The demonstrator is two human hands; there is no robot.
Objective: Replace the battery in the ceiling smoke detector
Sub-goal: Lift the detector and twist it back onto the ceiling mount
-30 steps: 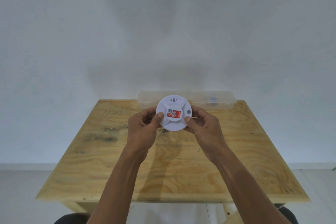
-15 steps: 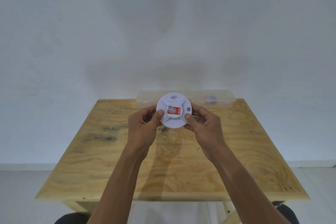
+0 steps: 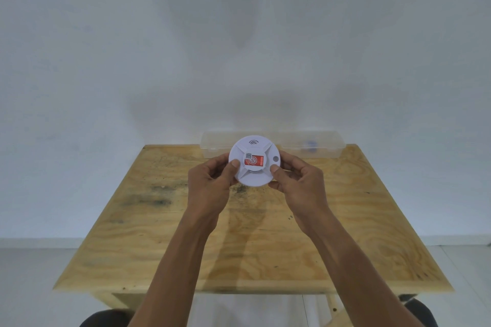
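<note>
Detector: white round smoke detector (image 3: pixel 254 160) held in the air above the far middle of the table, its flat face turned toward the camera.
Detector face: red and white label (image 3: pixel 253 161) at the centre with a small square code at its upper left; four raised ribs run outward from the centre; a wave-like mark sits near the top rim; a small round hole (image 3: pixel 275 159) lies on the right side.
Left hand: left hand (image 3: pixel 210 184) grips the detector's left edge, thumb tip pressed on the face beside the label, fingers curled behind the rim.
Right hand: right hand (image 3: pixel 300 184) grips the right edge, thumb tip on the face just below the round hole, fingers curled round the back.
Battery: cannot tell from this view whether one is fitted.
Table: bare plywood table (image 3: pixel 345 233) with dark smudges left of centre and under the detector.
Box: long clear plastic box (image 3: pixel 326 142) lies across the far edge of the table, partly behind the detector; a small blue thing (image 3: pixel 310 144) shows inside toward its right end, too blurred to identify.
Background: plain pale wall (image 3: pixel 239 34) behind the table.
</note>
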